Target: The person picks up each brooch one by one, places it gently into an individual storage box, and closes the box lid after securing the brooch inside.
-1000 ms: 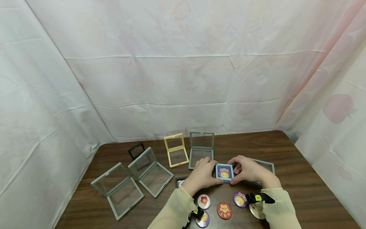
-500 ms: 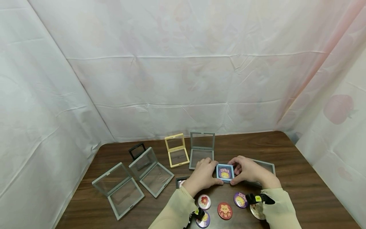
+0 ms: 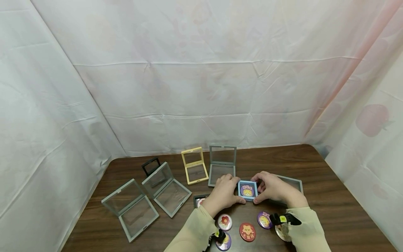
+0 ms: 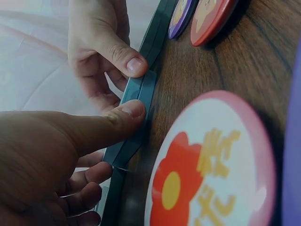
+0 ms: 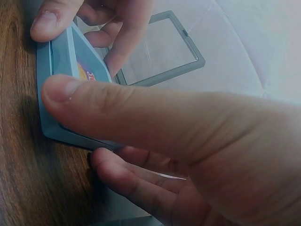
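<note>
A small light-blue square display frame (image 3: 247, 181) lies on the table with a purple cartoon badge (image 3: 247, 191) inside it. My left hand (image 3: 223, 191) grips its left side and my right hand (image 3: 273, 189) its right. In the right wrist view both thumbs press the front edge of the blue frame (image 5: 47, 120), and a thin seam runs between its two halves. Fingers of both hands bend around towards its sides and back. Close in front are a white badge with a red flower (image 3: 225, 222), a red star badge (image 3: 247, 232) and a purple badge (image 3: 264, 219).
Opened grey frames (image 3: 138, 213) stand at left, with a black one (image 3: 151, 166) behind. A yellow frame (image 3: 195, 168) and another grey frame (image 3: 222, 164) stand at the back. A dark frame (image 3: 196, 201) is partly under my left forearm; a grey one (image 3: 292, 181) lies behind my right hand.
</note>
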